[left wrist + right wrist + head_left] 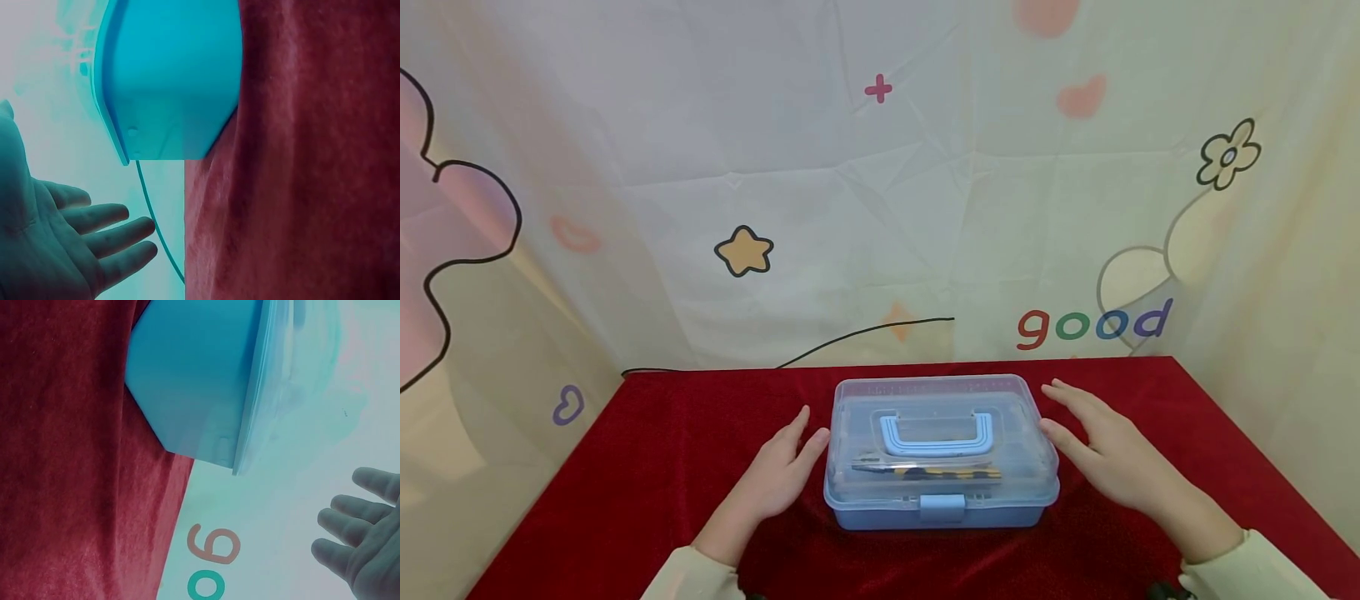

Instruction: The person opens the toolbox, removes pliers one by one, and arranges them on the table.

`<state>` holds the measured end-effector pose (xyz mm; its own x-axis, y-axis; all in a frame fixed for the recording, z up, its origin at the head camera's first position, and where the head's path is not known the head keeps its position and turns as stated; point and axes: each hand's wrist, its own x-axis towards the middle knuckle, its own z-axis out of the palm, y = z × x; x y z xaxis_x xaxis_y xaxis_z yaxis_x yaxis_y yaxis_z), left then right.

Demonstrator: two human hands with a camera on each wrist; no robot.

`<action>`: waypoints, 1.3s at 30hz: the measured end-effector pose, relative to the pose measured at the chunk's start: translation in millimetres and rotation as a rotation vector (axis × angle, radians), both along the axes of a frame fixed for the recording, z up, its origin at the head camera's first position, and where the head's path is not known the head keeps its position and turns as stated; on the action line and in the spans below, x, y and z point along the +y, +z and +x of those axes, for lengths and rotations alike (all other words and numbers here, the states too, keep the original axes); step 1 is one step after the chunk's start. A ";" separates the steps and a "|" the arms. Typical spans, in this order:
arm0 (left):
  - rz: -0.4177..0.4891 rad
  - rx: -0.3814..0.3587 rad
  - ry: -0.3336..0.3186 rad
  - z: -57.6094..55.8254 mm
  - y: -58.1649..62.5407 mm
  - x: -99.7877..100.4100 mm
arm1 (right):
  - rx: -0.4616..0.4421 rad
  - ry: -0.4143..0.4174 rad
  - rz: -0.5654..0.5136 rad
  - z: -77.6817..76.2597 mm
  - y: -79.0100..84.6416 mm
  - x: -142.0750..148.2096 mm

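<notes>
A blue plastic box (940,517) with a clear lid sits in the middle of the red cloth, its front latch (942,507) fastened. On the lid lies a folded light-blue handle (937,447). Through the clear plastic show a yellow-and-black pencil (947,473) and a slim grey item beside it. My left hand (778,471) is beside the box's left side, fingers extended, thumb close to the lid's edge. On the other side my right hand (1112,454) is held with spread fingers, thumb tip right by the lid. Neither hand grips anything.
A red velvet cloth (625,500) covers the table. Behind it hangs a pale curtain (850,208) printed with a star, hearts, a flower and the word "good". The curtain also comes round on both sides.
</notes>
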<state>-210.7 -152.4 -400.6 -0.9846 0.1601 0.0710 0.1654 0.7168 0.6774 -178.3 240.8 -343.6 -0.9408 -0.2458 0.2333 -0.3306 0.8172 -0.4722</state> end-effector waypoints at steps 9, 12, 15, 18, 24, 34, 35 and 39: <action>0.091 -0.018 -0.004 1.7 3.0 9.3 | 0.016 0.018 -0.013 4.0 1.3 -5.8; 0.113 -0.054 0.003 1.1 3.9 13.7 | 0.012 0.021 -0.015 5.2 1.7 -8.1; 0.134 -0.086 0.013 0.0 4.3 17.4 | 0.006 0.018 -0.014 6.7 3.0 -10.3; 0.152 -0.103 0.020 -0.5 4.5 19.7 | -0.002 0.018 -0.015 8.3 4.2 -12.2; 0.258 -0.133 0.017 -0.7 4.7 21.6 | -0.005 0.025 -0.023 10.8 4.6 -15.0; 0.489 -0.214 0.015 -1.4 0.4 23.6 | -0.023 0.054 -0.096 16.4 11.6 -21.3; 0.494 -0.219 0.019 -1.7 0.3 23.8 | -0.031 0.055 -0.108 17.0 12.4 -22.2; 0.500 -0.245 0.039 -2.4 1.3 23.9 | -0.090 0.071 -0.184 19.1 14.7 -25.6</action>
<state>-213.1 -128.5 -399.3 -0.9863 0.1291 -0.1030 -0.0601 0.3006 0.9519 -159.2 215.2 -328.9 -0.9419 -0.2730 0.1957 -0.3335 0.6909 -0.6415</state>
